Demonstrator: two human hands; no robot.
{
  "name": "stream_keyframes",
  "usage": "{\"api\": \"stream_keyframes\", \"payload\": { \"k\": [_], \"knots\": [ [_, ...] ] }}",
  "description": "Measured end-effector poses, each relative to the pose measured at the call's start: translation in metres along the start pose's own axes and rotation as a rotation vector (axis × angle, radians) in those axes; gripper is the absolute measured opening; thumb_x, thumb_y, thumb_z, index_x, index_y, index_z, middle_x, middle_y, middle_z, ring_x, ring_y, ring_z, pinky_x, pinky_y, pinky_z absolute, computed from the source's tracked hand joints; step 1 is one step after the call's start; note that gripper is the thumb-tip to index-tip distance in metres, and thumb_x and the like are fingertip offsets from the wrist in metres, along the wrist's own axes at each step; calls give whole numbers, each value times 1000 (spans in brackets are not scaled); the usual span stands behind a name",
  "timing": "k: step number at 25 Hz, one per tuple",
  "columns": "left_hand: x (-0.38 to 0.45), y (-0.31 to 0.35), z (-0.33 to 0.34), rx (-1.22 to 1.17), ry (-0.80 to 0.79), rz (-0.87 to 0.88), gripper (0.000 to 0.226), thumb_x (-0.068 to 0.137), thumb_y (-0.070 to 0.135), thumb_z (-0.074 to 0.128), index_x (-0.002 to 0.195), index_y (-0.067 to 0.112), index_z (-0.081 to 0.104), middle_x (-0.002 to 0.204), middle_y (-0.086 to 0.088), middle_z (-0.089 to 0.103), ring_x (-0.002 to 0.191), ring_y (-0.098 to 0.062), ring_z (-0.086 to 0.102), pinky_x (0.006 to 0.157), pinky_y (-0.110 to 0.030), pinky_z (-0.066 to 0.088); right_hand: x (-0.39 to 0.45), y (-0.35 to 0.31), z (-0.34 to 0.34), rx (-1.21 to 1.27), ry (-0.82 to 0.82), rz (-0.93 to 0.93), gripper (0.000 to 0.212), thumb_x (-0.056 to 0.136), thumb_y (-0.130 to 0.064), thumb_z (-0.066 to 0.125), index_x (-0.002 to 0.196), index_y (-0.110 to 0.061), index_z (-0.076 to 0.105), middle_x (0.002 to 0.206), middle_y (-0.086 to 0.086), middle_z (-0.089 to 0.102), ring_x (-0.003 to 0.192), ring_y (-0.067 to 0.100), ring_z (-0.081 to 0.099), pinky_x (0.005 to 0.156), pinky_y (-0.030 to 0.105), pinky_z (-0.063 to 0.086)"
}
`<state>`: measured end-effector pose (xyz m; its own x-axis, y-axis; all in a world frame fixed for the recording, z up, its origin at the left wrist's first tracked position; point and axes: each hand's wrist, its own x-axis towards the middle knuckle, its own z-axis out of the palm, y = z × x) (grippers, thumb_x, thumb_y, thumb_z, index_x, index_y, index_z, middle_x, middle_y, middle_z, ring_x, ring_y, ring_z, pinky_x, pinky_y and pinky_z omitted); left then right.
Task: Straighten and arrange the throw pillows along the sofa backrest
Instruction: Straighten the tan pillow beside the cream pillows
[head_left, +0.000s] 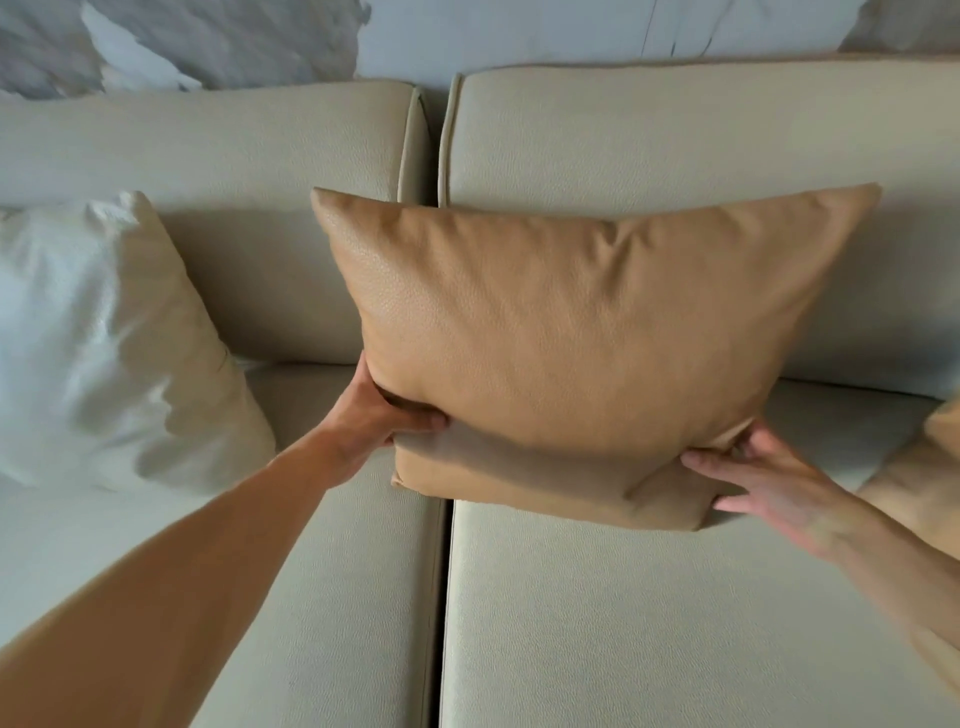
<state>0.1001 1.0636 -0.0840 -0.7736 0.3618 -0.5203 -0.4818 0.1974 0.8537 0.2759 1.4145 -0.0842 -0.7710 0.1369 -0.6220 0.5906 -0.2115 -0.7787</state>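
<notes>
The cream sofa (623, 623) fills the room's view, its backrest (675, 130) split by a seam, and a tan pillow (571, 338) leans upright against it, straddling that seam. A white pillow (104, 338) sits well off to the left, and a sliver of another tan cushion (930, 467) shows at the right edge. The left hand (374, 415) pinches the tan pillow's lower left corner while the right hand (763, 483) grips its lower right corner.

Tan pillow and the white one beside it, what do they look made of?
Tan pillow: probably leather or faux leather, going by the pebbled grain and soft matte sheen. White pillow: seemingly a woven fabric with a slight sheen and crumpled folds; too overexposed to tell more.
</notes>
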Motion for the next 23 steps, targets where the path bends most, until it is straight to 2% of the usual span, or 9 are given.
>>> {"api": "stream_keyframes", "payload": {
  "k": [3, 6, 10, 11, 14, 15, 19, 21, 23],
  "knots": [
    [1, -2, -2, 17, 10, -9, 108, 46, -3, 88, 128, 46, 40, 124, 7, 62, 119, -20, 58, 93, -53, 53, 6, 0, 8, -9, 13, -9, 120, 21, -52, 95, 129, -36, 46, 130, -17, 57, 118, 6, 53, 100, 61, 36],
    [-2, -4, -1, 29, 24, -2, 101, 46, -2, 89, 120, 50, 44, 124, 7, 62, 118, -20, 59, 91, -54, 54, 8, 1, 9, -13, 33, -19, 127, 24, -52, 94, 137, -29, 42, 131, -14, 57, 122, 10, 51, 105, 63, 32],
    [-4, -4, -8, 34, 45, -7, 98, 45, 1, 91, 114, 53, 44, 125, 8, 61, 117, -19, 59, 90, -53, 55, 11, -2, 13, -88, 43, -36, 135, 20, -59, 91, 140, -30, 38, 133, -15, 54, 123, 12, 48, 103, 60, 34],
    [-4, -3, -7, 39, 42, -13, 99, 43, 3, 92, 114, 53, 44, 125, 8, 61, 117, -19, 58, 91, -52, 54, 13, -2, 15, -107, 60, -45, 131, 25, -58, 91, 141, -32, 36, 133, -15, 52, 123, 13, 47, 102, 58, 35],
    [-4, -3, -3, 22, 49, -19, 101, 38, 3, 92, 113, 52, 44, 124, 9, 61, 119, -19, 56, 95, -53, 51, 20, 2, 19, -110, 129, -75, 92, 68, -37, 82, 144, -35, 28, 136, -13, 45, 127, 14, 42, 101, 49, 37],
    [-4, -4, -3, 14, 55, -13, 100, 40, 1, 91, 113, 51, 45, 124, 8, 61, 120, -19, 56, 95, -54, 51, 21, 4, 19, -123, 152, -86, 84, 77, -32, 76, 144, -36, 26, 135, -13, 44, 129, 14, 41, 103, 47, 36],
    [-6, -7, -3, -8, 52, 11, 97, 43, -2, 89, 113, 51, 46, 125, 7, 62, 118, -17, 57, 92, -49, 53, 23, 10, 15, -194, 196, -85, 73, 83, -34, 71, 140, -39, 27, 133, -13, 43, 130, 15, 40, 112, 49, 31],
    [-8, -7, -2, -10, 65, 4, 97, 44, -2, 88, 115, 49, 45, 122, 9, 62, 116, -15, 56, 84, -41, 54, 24, 12, 16, -268, 235, -85, 68, 82, -37, 71, 137, -35, 30, 134, -9, 46, 127, 17, 43, 110, 49, 34],
    [-8, -6, 0, 30, 78, -10, 104, 47, -3, 90, 126, 45, 42, 120, 11, 60, 115, -12, 55, 84, -36, 52, 23, 12, 19, -358, 301, -104, 63, 84, -37, 69, 133, -26, 32, 130, -4, 48, 117, 18, 45, 103, 40, 37]
  ]
}}
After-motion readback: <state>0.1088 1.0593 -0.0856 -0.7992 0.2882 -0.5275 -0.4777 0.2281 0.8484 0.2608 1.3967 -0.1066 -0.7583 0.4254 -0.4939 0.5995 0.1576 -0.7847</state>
